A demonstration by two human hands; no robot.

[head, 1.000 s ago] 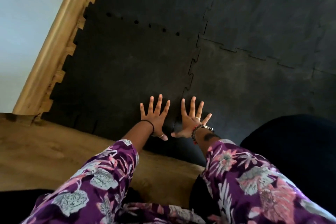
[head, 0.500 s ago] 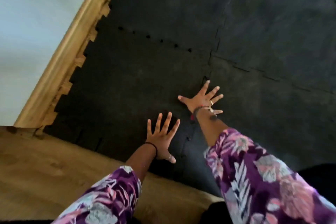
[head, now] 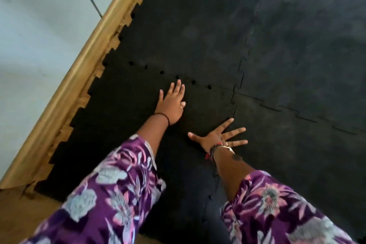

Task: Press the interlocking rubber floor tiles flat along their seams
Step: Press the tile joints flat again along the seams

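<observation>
Black interlocking rubber tiles (head: 198, 25) cover the floor. A toothed seam (head: 240, 69) runs from top to bottom through the middle, and a cross seam marked by small holes (head: 162, 72) meets it at a four-tile corner. My left hand (head: 172, 103) lies flat on the near-left tile, fingers together, tips just short of the holed seam. My right hand (head: 219, 137) is spread flat, palm down, over the lengthwise seam below the corner. Neither hand holds anything.
A wooden skirting board (head: 79, 69) and a pale wall (head: 29, 35) border the tiles on the left, with toothed tile edges against the board. Bare wooden floor (head: 25, 218) shows at the lower left. Purple floral sleeves cover both forearms.
My left hand has moved forward from the near edge up to the holed cross seam. My right hand has stayed spread on the lengthwise seam, further along it than one second ago.
</observation>
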